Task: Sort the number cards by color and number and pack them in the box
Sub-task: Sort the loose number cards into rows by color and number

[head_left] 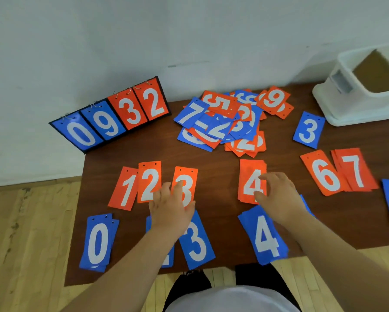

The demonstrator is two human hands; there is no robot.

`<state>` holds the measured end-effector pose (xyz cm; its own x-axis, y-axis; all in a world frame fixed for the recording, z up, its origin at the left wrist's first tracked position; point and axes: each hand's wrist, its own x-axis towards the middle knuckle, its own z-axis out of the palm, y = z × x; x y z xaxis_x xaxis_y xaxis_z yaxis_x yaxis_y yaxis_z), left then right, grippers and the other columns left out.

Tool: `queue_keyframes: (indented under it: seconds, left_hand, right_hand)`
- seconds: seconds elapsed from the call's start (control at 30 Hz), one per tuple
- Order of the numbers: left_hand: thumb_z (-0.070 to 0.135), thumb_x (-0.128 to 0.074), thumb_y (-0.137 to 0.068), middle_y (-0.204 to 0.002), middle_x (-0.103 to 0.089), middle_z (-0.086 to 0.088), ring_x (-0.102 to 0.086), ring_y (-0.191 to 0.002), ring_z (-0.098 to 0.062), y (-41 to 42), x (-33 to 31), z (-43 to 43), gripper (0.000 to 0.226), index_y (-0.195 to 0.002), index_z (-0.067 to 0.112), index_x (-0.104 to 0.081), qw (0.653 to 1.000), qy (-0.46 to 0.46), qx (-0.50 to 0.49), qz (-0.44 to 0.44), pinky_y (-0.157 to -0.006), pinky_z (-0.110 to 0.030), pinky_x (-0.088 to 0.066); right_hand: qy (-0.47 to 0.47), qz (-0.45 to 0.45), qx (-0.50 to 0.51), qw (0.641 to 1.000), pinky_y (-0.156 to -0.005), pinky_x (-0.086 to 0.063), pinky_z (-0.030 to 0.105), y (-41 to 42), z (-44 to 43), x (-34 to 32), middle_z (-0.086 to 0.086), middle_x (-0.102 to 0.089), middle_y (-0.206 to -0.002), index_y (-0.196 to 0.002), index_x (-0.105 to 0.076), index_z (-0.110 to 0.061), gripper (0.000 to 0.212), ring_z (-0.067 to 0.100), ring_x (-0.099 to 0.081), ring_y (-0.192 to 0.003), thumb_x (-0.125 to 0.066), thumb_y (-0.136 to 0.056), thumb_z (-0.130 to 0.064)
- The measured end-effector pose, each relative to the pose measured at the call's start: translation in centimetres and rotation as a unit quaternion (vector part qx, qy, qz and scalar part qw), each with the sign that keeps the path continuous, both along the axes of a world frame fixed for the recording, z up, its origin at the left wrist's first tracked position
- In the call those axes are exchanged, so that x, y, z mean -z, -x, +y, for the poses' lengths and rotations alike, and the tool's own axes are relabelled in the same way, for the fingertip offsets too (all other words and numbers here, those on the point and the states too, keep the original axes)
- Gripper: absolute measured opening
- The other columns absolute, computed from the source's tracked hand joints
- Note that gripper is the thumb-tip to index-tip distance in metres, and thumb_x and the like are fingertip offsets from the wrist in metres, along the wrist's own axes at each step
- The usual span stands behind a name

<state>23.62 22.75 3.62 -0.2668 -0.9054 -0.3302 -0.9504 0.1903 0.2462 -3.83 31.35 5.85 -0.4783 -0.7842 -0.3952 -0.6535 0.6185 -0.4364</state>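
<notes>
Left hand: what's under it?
The left hand lays its fingers on the orange rectangular card numbered 3. Under its wrist sits a blue card; the forearm covers most of its white number, so it can't be read.

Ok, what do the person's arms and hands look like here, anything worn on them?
Both forearms are bare as far as the frame edge, with no sleeves, gloves or wrist straps showing. The left hand and the right hand carry no ring or watch that can be made out. The only clothing near the arms is a pale grey-white fabric top at the bottom edge.
</notes>
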Motion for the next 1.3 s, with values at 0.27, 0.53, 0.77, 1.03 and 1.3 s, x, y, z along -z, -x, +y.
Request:
queue_keyframes:
  seconds: [0.27, 0.53, 0.77, 1.03, 1.3]
  left_hand:
    - [0.059, -0.056, -0.093, -0.153, -0.036, -0.005, -0.034, -0.140, -0.029, 13.4, -0.2, -3.2, 0.072, -0.154, 0.030, -0.030, 1.000, 0.015, -0.022, -0.003, -0.113, -0.045, -0.037]
    - [0.065, -0.055, -0.092, -0.157, -0.029, -0.009, -0.031, -0.144, -0.033, 24.1, 2.0, -9.3, 0.076, -0.154, 0.031, -0.026, 0.997, 0.004, -0.073, -0.028, -0.110, -0.051, -0.042]
    - [0.063, -0.056, -0.094, -0.161, -0.026, -0.013, -0.028, -0.146, -0.037, 24.3, 4.1, -16.9, 0.072, -0.155, 0.036, -0.029, 0.990, 0.008, -0.126, -0.065, -0.110, -0.055, -0.039]
    - [0.062, -0.072, -0.082, -0.141, -0.044, -0.014, -0.043, -0.132, -0.035, 23.6, 5.0, -17.8, 0.078, -0.148, 0.036, -0.038, 0.983, 0.007, -0.173, -0.062, -0.099, -0.052, -0.049]
    - [0.022, -0.080, -0.086, -0.138, -0.043, -0.011, -0.057, -0.113, -0.028, 23.5, 4.0, -16.1, 0.053, -0.134, 0.021, -0.057, 0.972, 0.016, -0.215, 0.088, -0.074, -0.030, -0.048]
  right_hand:
    - [0.002, 0.017, 0.009, 1.000, -0.104, -0.046, 0.045, 15.1, -1.7, 0.3, 0.006, -0.044, -0.149, -0.139, -0.054, -0.027, 0.054, 0.029, -0.046, -0.133, -0.070, -0.089, -0.038]
    - [-0.021, -0.007, 0.099, 0.995, -0.102, -0.049, 0.049, 25.3, -7.3, 3.8, 0.014, -0.036, -0.145, -0.145, -0.048, -0.019, 0.070, 0.042, -0.054, -0.119, -0.072, -0.086, -0.047]
    - [-0.075, 0.084, 0.097, 0.989, -0.097, -0.038, 0.043, 26.3, -11.6, 7.4, 0.019, -0.034, -0.141, -0.147, -0.039, -0.021, 0.081, 0.041, -0.040, -0.121, -0.067, -0.084, -0.064]
    - [-0.050, -0.003, 0.152, 0.987, -0.095, -0.046, 0.042, 26.7, -13.3, 7.5, 0.011, -0.024, -0.148, -0.144, -0.046, -0.030, 0.074, 0.042, -0.038, -0.124, -0.083, -0.081, -0.039]
    - [0.000, -0.079, 0.188, 0.979, -0.079, -0.051, 0.036, 26.5, -13.0, 6.9, 0.013, -0.033, -0.139, -0.141, -0.047, -0.019, 0.073, 0.025, -0.056, -0.084, -0.087, -0.079, -0.022]
